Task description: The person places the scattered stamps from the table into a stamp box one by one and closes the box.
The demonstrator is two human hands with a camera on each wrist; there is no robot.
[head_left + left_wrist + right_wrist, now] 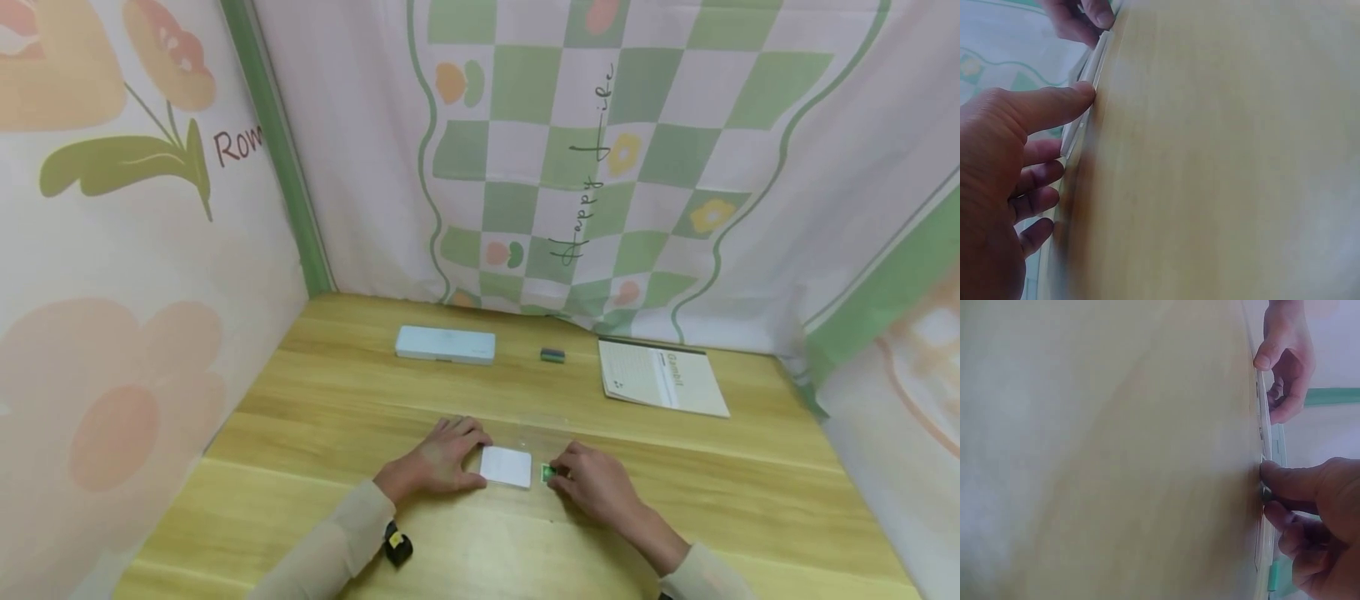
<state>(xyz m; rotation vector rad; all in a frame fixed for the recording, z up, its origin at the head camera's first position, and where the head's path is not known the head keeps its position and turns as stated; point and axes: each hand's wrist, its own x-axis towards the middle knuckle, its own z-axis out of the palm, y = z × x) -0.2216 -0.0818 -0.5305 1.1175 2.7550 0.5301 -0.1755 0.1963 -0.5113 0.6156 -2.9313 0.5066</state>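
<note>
A flat white rectangular piece (506, 467) with rounded corners lies on the table between both hands. My left hand (444, 457) holds it at its left end, thumb on the near edge and fingers at the far edge. In the left wrist view, the thumb (1060, 106) lies along the edge of this thin white piece. Just right of it, my right hand (596, 483) pinches a small green square with a pale border (548, 473) between thumb and forefinger. The fingertips cover part of the square. Behind them lies a clear plastic sheet (543, 429), faintly visible.
Toward the back of the wooden table (337, 408) lie a light blue pencil case (446, 344), a small dark block with coloured stripes (552, 355) and a notebook (660, 379). A printed curtain (517, 158) hangs along the far edge. A black strap (397, 546) hangs by the left sleeve.
</note>
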